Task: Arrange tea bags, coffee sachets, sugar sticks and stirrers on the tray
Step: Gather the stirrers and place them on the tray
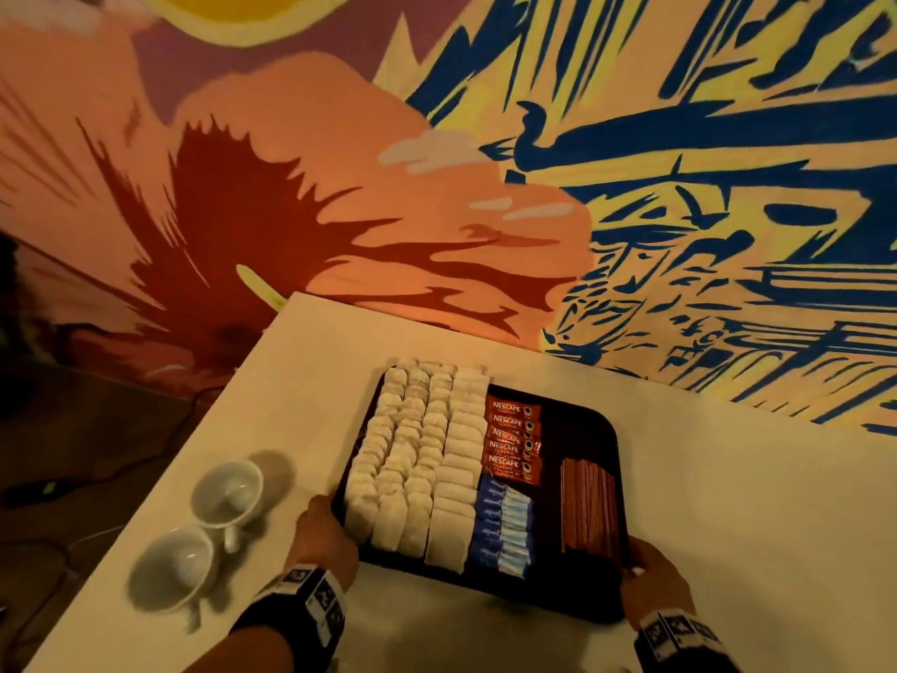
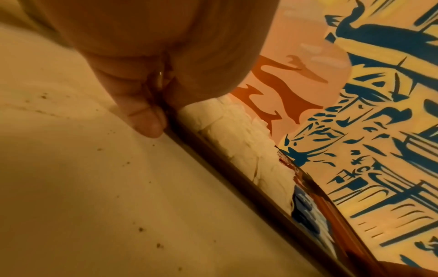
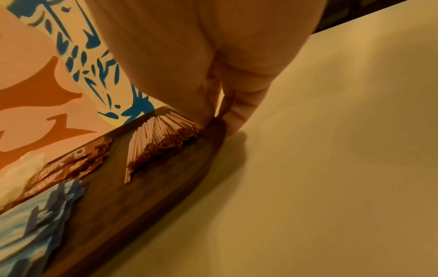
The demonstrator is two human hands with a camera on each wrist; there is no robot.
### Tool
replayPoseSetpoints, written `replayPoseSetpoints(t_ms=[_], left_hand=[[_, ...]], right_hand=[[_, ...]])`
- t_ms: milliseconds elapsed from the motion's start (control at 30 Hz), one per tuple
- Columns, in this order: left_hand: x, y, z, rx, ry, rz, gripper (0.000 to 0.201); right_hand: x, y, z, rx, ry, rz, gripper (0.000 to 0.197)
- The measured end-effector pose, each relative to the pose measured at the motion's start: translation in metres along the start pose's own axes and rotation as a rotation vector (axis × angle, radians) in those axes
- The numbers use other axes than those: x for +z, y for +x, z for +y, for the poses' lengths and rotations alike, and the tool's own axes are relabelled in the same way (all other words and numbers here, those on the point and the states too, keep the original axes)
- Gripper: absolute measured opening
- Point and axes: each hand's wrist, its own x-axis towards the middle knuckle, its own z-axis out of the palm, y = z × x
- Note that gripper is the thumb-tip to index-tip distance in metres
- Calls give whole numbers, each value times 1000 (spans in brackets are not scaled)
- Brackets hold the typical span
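A black tray (image 1: 582, 425) lies on the white table. Rows of white tea bags (image 1: 417, 459) fill its left half. Red Nescafe sachets (image 1: 514, 442) lie beside them, blue sugar sticks (image 1: 502, 529) nearer me, and a bundle of reddish stirrers (image 1: 588, 507) on the right. My left hand (image 1: 323, 531) grips the tray's near left edge, fingers (image 2: 147, 120) curled against the rim (image 2: 213, 165). My right hand (image 1: 650, 575) grips the near right corner, fingertips (image 3: 237, 120) at the rim (image 3: 208, 150) by the stirrers (image 3: 161, 138).
Two white cups (image 1: 228, 488) (image 1: 177, 568) stand on the table (image 1: 728, 478) left of the tray, close to my left hand. A painted mural wall (image 1: 437, 187) rises behind the table's far edge. Dark floor lies past the table's left edge.
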Motion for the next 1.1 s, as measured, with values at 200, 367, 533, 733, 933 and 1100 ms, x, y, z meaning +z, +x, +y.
replayPoseSetpoints(t_ms=[200, 367, 533, 733, 933, 1100], left_hand=[[-6, 21, -2, -63, -28, 1, 41], [-9, 49, 16, -22, 9, 45, 44], [-15, 82, 29, -39, -27, 119, 41], [-19, 108, 42, -77, 4, 164, 43], [-19, 122, 54, -100, 9, 187, 45], [-19, 128, 60, -102, 8, 208, 44]], right_hand=[[9, 4, -19, 20, 53, 16, 48], [14, 25, -48, -4, 56, 36, 49], [21, 48, -72, -23, 53, 15, 50], [26, 68, -93, -37, 81, -7, 52], [24, 79, -100, -49, 80, -15, 52], [25, 83, -102, -62, 67, -14, 52]])
